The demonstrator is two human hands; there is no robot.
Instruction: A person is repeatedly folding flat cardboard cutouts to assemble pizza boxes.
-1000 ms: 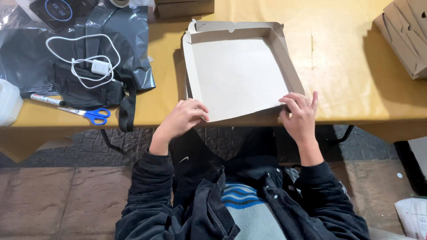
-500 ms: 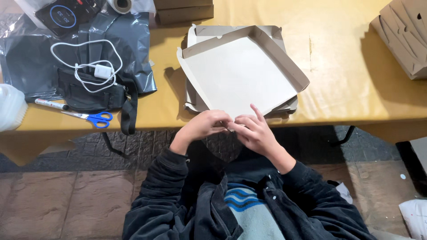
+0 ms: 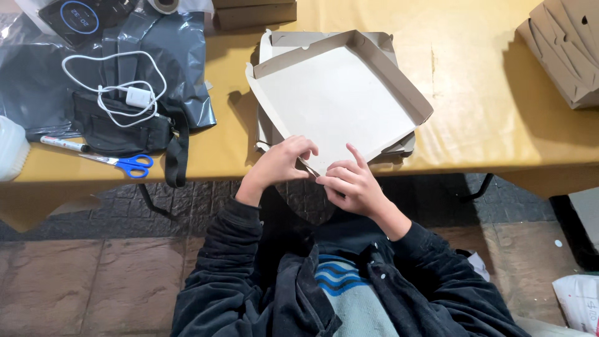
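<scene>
A shallow grey-white cardboard box [image 3: 337,100] lies turned at an angle on the yellow table [image 3: 486,93], resting on a second flat box beneath it. Its near corner points at me. My left hand [image 3: 277,163] and my right hand [image 3: 350,182] meet at that near corner, fingers pinching the cardboard flap there. Both hands hang just past the table's front edge.
Blue-handled scissors [image 3: 128,165] and a pen [image 3: 62,144] lie at the left front edge. A black pouch [image 3: 121,131], a white cable with charger [image 3: 134,97] and grey plastic bags [image 3: 43,81] are behind them. Folded cardboard boxes [image 3: 564,50] stack at the far right.
The box has been rotated so a corner faces me. My hands moved from its two front corners inward and now meet at the near corner.
</scene>
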